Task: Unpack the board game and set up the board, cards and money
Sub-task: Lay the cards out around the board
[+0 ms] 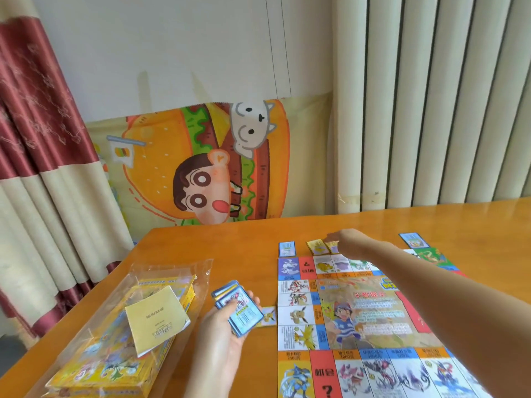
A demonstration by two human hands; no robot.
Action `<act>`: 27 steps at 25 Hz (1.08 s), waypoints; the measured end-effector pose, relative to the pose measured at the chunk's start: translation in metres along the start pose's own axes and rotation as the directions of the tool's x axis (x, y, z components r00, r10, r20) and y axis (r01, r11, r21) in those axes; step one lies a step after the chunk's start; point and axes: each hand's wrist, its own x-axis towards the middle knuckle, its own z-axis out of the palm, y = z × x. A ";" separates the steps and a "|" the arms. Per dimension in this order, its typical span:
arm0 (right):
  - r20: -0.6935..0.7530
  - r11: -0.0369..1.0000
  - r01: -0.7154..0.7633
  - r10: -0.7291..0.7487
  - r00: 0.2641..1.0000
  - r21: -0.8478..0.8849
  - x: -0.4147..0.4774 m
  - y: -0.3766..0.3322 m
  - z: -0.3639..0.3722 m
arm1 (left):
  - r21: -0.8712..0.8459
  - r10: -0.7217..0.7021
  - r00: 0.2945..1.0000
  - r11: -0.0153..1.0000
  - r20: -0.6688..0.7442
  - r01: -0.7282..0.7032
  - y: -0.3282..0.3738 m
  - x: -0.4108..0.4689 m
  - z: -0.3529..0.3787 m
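Surface [230,248]: an orange wooden top; everything below is placed from the game board [359,311], which lies unfolded and flat on its right part.
Plastic bag [172,271]: clear and crumpled, well to the left of the board, its loose mouth towards the far side.
Bag contents: the yellow game box [115,354] lies inside it, lengthwise along the surface's left edge.
Booklet [156,320]: pale yellow and folded, lying over the box; you cannot tell whether it is inside the bag or on top of it.
Left grip [227,334]: just left of the board's left edge, your fingers curled round a fanned stack of blue cards [240,308].
Single card [268,315]: yellow-faced, flat against the board's left edge, partly under the held stack.
Right grip [344,239]: reached across the board to just past its far edge, at two yellow card piles [316,245]; how far it is open, and whether it has a card, you cannot tell.
Blue card, far left [287,249]: flat, just beyond the board's far left corner.
Blue card, far right [413,239]: flat, beyond the far edge, to the right of your arm.
Edges: the bag sits close to the surface's left edge; the board's near edge runs out of view.
Open room: bare wood shows between bag and board, and in a band beyond the far cards.
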 end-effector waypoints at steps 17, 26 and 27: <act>0.028 0.981 0.051 -0.046 0.999 -0.185 0.022 -0.003 0.019 | 0.048 0.017 1.000 0.999 -0.002 -0.016 -0.004 0.004 -0.004; -0.031 0.999 -0.041 0.040 0.999 -0.032 0.009 0.012 0.009 | 0.071 -0.003 1.000 0.997 0.013 0.002 -0.007 0.005 -0.004; -0.020 0.999 -0.042 0.042 0.999 -0.034 0.008 0.014 0.009 | 0.076 -0.005 1.000 0.997 0.012 0.004 -0.008 0.006 -0.005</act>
